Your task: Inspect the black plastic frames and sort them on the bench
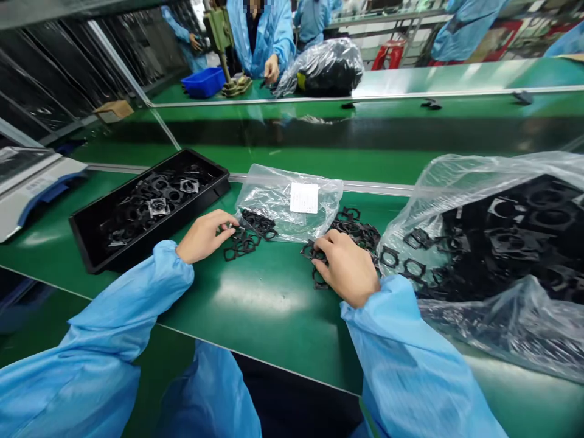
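Green and glossy, the desk [255, 298] runs across a factory line, and on it lie scattered small black frame parts [244, 240], flat square rings with round openings. The left hand [203, 236] rests palm down on the near cluster, fingers loosely spread and partly curled over a few pieces; whether any piece is pinched I cannot tell. The right hand [347, 267] is curled more tightly over a second cluster [360, 231] at about 3 o'clock from the first, fingertips tucked onto the parts, and its grip is hidden under the knuckles.

At 12 o'clock from the hands lies a small clear bag [283, 204] with a white label [304, 198], its mouth toward the left cluster and some parts just inside it. At 10 o'clock stands a black tray [86, 243] holding more such frames. At 3 o'clock a large clear bag [493, 255] spills many more.

To handle these well, I would judge it best to slide the pieces flat on the desk and separate interlocked ones with fingertips rather than lifting a tangle, keeping the two clusters apart.

Far at 12 o'clock, across a second green surface, a co-worker's hand [272, 68] rests near a dark wrapped bundle [326, 67] and a blue bin [204, 82].
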Tool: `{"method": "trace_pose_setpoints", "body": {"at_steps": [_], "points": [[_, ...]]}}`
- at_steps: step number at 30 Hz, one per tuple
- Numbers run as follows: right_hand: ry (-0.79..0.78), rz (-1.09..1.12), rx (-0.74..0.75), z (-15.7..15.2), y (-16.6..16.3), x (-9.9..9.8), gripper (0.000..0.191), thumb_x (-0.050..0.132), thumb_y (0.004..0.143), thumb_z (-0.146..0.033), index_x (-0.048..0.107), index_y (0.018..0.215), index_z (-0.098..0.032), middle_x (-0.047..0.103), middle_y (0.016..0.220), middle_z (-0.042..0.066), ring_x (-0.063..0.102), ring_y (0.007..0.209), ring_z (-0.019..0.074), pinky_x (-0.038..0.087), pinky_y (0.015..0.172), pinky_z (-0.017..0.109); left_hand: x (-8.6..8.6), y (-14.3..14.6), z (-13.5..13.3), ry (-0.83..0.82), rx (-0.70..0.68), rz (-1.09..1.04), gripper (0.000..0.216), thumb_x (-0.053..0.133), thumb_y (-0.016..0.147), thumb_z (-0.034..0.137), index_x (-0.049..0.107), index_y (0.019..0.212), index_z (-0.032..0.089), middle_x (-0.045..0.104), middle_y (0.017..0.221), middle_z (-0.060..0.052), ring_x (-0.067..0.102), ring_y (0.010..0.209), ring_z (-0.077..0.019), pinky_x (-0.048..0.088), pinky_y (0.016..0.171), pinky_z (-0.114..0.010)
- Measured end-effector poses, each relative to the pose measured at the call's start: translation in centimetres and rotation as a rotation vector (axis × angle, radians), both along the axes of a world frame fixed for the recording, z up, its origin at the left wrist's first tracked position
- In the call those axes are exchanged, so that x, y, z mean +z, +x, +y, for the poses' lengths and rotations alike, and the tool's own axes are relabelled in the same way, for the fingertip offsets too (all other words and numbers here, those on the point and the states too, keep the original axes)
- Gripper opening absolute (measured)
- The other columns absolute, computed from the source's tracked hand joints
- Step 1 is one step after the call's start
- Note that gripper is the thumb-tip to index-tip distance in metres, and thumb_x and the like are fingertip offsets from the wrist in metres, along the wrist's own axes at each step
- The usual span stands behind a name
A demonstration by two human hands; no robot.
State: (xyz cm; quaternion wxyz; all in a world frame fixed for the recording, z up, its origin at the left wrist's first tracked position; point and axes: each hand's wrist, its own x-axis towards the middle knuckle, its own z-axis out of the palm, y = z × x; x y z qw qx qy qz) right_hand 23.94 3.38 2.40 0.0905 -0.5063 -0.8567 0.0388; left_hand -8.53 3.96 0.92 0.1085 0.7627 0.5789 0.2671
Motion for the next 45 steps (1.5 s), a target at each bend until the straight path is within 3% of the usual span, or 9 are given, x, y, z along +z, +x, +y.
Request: {"method": "trace_pose_setpoints", "body": {"at_steps": [6,11,17,22,26,28,32,37,45], "points": [[-0.047,0.141,-0.042,0.1,-0.2,-0.1,0.015,0.06,0.097,-0.019,0.068,0.084,-0.021,0.072,0.102,0.009,0.065,0.098,0.0261,0.047,0.069,0.034,1.4,-0.8,-0.3,0.026,0.056,-0.114,0.023,0.065,0.086,0.041,0.072,0.091,0.02,0.069,0.084,-0.005,0.064,0.073,-0.0185,0.055,0.071,-0.032],[-0.007,0.309,-0.041,0.3,-0.3,-0.7,0.017,0.057,0.096,-0.022,0.065,0.082,-0.022,0.071,0.101,0.009,0.065,0.097,0.0264,0.049,0.072,0.035,3.9,-4.3,-0.5,0.009,0.163,-0.186,0.027,0.074,0.08,0.044,0.074,0.092,0.02,0.073,0.082,-0.004,0.066,0.073,-0.0179,0.057,0.071,-0.031],[-0.104,0.476,0.005,0.3,-0.6,-0.8,0.016,0.053,0.095,-0.023,0.06,0.08,-0.022,0.07,0.104,0.01,0.068,0.097,0.0269,0.053,0.083,0.04,7.3,-10.4,-0.7,0.255,0.384,-0.087,0.018,0.074,0.084,0.04,0.073,0.091,0.024,0.068,0.079,0.003,0.061,0.071,-0.0135,0.052,0.069,-0.03],[-0.161,0.698,0.033,0.2,-1.0,-0.9,0.015,0.054,0.093,-0.023,0.06,0.079,-0.022,0.071,0.103,0.01,0.068,0.086,0.0229,0.055,0.074,0.036,8.2,-13.9,0.4,0.296,0.526,0.117,0.023,0.072,0.079,0.044,0.065,0.07,0.023,0.057,0.063,0.002,0.064,0.077,-0.0207,0.044,0.069,-0.035],[-0.486,1.01,0.042,0.1,-1.5,-1.3,0.018,0.066,0.091,-0.033,0.062,0.077,-0.022,0.072,0.089,0.006,0.071,0.078,0.0195,0.056,0.064,0.03,7.5,-10.5,-0.5,0.424,0.289,0.185,0.019,0.064,0.091,0.043,0.072,0.086,0.027,0.07,0.086,-0.004,0.065,0.11,-0.0279,0.047,0.093,-0.043],[-0.74,1.177,0.012,0.1,-1.8,-1.4,0.028,0.074,0.087,-0.043,0.062,0.076,-0.021,0.073,0.084,0.004,0.075,0.079,0.0191,0.059,0.063,0.028,6.5,-7.2,-1.3,0.22,-0.024,0.221,0.019,0.06,0.097,0.039,0.074,0.101,0.026,0.075,0.102,-0.005,0.067,0.104,-0.0258,0.05,0.099,-0.043],[-0.973,1.379,-0.104,0.0,-2.2,-1.3,0.034,0.085,0.08,-0.047,0.066,0.077,-0.019,0.079,0.093,0.006,0.078,0.076,0.0154,0.061,0.063,0.023,3.2,-1.2,-1.9,-0.007,-0.352,0.24,0.025,0.06,0.097,0.037,0.074,0.113,0.024,0.073,0.124,-0.01,0.068,0.113,-0.0273,0.054,0.1,-0.042],[-1.06,1.457,-0.17,-0.1,-2.4,-1.6,0.024,0.083,0.084,-0.036,0.068,0.078,-0.018,0.081,0.091,0.005,0.079,0.069,0.0136,0.062,0.057,0.019,0.3,1.3,-1.4,-0.039,-0.366,0.283,0.021,0.057,0.098,0.035,0.073,0.101,0.021,0.073,0.118,-0.013,0.068,0.108,-0.028,0.054,0.095,-0.043],[-1.107,1.531,-0.187,-0.2,-2.3,-1.7,0.016,0.079,0.087,-0.025,0.066,0.079,-0.018,0.082,0.093,0.004,0.08,0.069,0.0132,0.062,0.058,0.018,2.3,3.7,-2.0,0.141,-0.168,-0.052,0.019,0.057,0.099,0.032,0.069,0.09,0.02,0.074,0.101,-0.01,0.068,0.097,-0.0238,0.054,0.092,-0.04]]}}
